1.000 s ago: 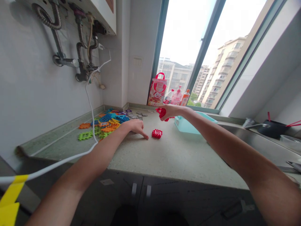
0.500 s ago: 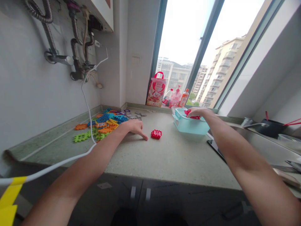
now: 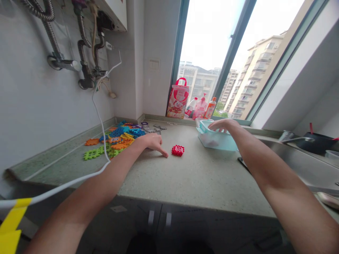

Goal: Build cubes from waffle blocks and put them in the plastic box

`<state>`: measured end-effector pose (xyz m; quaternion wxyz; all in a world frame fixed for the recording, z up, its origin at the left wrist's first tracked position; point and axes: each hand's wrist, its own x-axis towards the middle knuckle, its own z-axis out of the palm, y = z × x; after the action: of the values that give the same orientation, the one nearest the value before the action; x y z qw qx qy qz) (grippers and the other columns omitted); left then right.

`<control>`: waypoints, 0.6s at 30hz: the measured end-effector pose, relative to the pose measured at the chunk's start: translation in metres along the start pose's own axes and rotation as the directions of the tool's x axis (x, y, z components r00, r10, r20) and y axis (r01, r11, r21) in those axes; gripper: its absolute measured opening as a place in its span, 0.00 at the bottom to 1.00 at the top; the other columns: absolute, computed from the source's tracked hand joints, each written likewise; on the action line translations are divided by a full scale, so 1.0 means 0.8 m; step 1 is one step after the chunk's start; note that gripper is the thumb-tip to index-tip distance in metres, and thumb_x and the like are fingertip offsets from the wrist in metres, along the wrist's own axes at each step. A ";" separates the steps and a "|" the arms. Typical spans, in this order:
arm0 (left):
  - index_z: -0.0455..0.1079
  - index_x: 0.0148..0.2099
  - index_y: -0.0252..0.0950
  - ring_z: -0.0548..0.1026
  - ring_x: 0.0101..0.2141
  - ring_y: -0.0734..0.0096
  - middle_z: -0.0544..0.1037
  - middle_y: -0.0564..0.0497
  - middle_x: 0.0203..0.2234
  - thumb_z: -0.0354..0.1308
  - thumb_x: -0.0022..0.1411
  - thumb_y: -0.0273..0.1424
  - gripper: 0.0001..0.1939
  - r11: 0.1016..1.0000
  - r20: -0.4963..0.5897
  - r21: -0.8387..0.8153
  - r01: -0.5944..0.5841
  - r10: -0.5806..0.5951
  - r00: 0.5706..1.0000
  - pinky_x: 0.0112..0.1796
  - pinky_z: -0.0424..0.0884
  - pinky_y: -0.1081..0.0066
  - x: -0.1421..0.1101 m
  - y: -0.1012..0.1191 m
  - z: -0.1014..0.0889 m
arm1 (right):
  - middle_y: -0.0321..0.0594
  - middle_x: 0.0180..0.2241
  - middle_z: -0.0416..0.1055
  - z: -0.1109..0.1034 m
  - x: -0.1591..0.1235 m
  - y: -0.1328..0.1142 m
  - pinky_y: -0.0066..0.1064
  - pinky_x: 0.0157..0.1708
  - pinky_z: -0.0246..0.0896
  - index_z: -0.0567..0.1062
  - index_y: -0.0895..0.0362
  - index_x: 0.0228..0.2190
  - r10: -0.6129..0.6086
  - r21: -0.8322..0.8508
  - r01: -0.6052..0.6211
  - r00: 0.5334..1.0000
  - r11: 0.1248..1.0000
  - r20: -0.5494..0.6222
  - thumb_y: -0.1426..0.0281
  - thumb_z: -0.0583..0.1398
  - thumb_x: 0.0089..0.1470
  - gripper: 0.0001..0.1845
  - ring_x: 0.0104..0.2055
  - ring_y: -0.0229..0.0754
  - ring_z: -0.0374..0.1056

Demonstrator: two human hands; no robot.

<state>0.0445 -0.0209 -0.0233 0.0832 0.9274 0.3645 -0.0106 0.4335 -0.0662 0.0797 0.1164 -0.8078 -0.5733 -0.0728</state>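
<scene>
My left hand (image 3: 155, 143) rests on the counter with its thumb stretched out and its other fingers partly hidden. Just right of the thumb lies a small stack of red interlocking plastic tiles (image 3: 178, 150), apart from the hand. My right hand (image 3: 221, 124) dips over the rim into a translucent light-blue plastic box (image 3: 219, 141), fingers spread and fingertips hidden inside. No tile shows in its fingers. A dim, blurred shape appears through the box's wall. Left of my left hand sits a heap of colourful tiles (image 3: 116, 139) in blue, orange, green, yellow and purple.
A white cable (image 3: 71, 181) crosses in front of the left wall and over the counter. A sink (image 3: 286, 155) with a faucet (image 3: 296, 138) lies to the right. A red-handled bag (image 3: 178, 100) and several bottles (image 3: 200, 107) stand by the window. A dark flat object (image 3: 244, 164) lies near the sink.
The red tiles in my right hand have gone out of sight, and the hand's fingers have opened inside the box. My left hand and the red stack stay put; the view has shifted slightly.
</scene>
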 end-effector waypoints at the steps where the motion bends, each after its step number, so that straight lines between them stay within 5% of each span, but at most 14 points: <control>1: 0.72 0.20 0.39 0.67 0.22 0.66 0.72 0.49 0.16 0.67 0.37 0.66 0.33 1.000 0.000 -0.004 0.002 -0.002 1.000 0.28 0.55 0.66 -0.001 0.001 -0.001 | 0.53 0.36 0.79 -0.010 -0.001 -0.001 0.41 0.36 0.67 0.83 0.58 0.35 -0.048 0.010 0.048 0.998 0.999 0.039 0.64 0.71 0.46 0.14 0.36 0.51 0.75; 3: 0.73 0.20 0.39 0.68 0.23 0.65 0.73 0.48 0.17 0.67 0.37 0.66 0.33 1.000 0.002 0.000 0.004 -0.004 1.000 0.29 0.56 0.66 -0.002 0.003 -0.003 | 0.52 0.41 0.80 -0.028 -0.013 -0.010 0.41 0.42 0.68 0.83 0.57 0.40 -0.163 0.048 0.162 0.987 0.986 0.011 0.66 0.69 0.49 0.14 0.41 0.53 0.75; 4: 0.73 0.21 0.39 0.68 0.23 0.65 0.73 0.48 0.18 0.66 0.38 0.67 0.34 1.000 0.002 0.008 0.003 -0.003 1.000 0.29 0.56 0.66 -0.003 0.003 -0.004 | 0.51 0.43 0.79 -0.032 -0.025 -0.018 0.42 0.45 0.68 0.82 0.56 0.42 -0.228 0.061 0.237 0.965 0.970 -0.129 0.66 0.68 0.52 0.15 0.44 0.53 0.75; 6: 0.73 0.21 0.39 0.68 0.23 0.65 0.73 0.48 0.18 0.66 0.38 0.67 0.34 1.000 0.002 0.028 0.005 -0.005 1.000 0.29 0.57 0.67 -0.005 0.005 -0.005 | 0.49 0.48 0.78 -0.024 -0.059 -0.040 0.43 0.51 0.66 0.80 0.54 0.48 -0.335 0.108 0.421 0.831 0.901 -0.445 0.66 0.62 0.59 0.16 0.49 0.53 0.73; 9: 0.74 0.21 0.38 0.68 0.23 0.66 0.73 0.49 0.18 0.65 0.39 0.68 0.35 0.999 0.005 0.047 0.014 -0.014 1.000 0.29 0.57 0.67 -0.007 0.008 -0.007 | 0.47 0.52 0.76 0.028 -0.127 -0.079 0.42 0.54 0.67 0.75 0.52 0.55 -0.530 0.192 0.728 0.629 0.659 -0.569 0.63 0.58 0.65 0.19 0.51 0.49 0.73; 11: 0.74 0.21 0.39 0.67 0.23 0.66 0.73 0.49 0.18 0.64 0.39 0.69 0.35 0.999 0.003 0.051 0.017 -0.017 1.000 0.28 0.57 0.67 -0.008 0.009 -0.008 | 0.50 0.61 0.69 0.075 -0.166 -0.100 0.45 0.56 0.66 0.69 0.51 0.62 -0.616 0.227 0.766 0.625 0.601 -0.479 0.56 0.62 0.62 0.30 0.57 0.52 0.71; 14: 0.73 0.21 0.39 0.66 0.21 0.68 0.72 0.50 0.17 0.64 0.39 0.69 0.35 0.998 -0.010 0.056 0.010 -0.010 1.000 0.27 0.55 0.67 -0.011 0.011 -0.009 | 0.56 0.69 0.56 0.128 -0.197 -0.118 0.51 0.58 0.63 0.60 0.49 0.69 -0.692 0.261 0.733 0.679 0.628 -0.244 0.46 0.66 0.55 0.48 0.64 0.60 0.65; 18: 0.72 0.21 0.39 0.65 0.21 0.68 0.71 0.51 0.16 0.64 0.40 0.68 0.35 0.998 -0.020 0.069 0.013 -0.012 1.000 0.26 0.54 0.67 -0.012 0.012 -0.009 | 0.51 0.55 0.75 0.145 -0.199 -0.127 0.43 0.58 0.63 0.74 0.50 0.60 -0.733 0.296 0.735 0.666 0.610 -0.140 0.54 0.62 0.63 0.28 0.56 0.52 0.71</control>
<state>0.0439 -0.0330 -0.0141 0.0473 0.9275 0.3706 -0.0145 0.2827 -0.1470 -0.0613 0.2101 -0.4709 -0.8566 -0.0196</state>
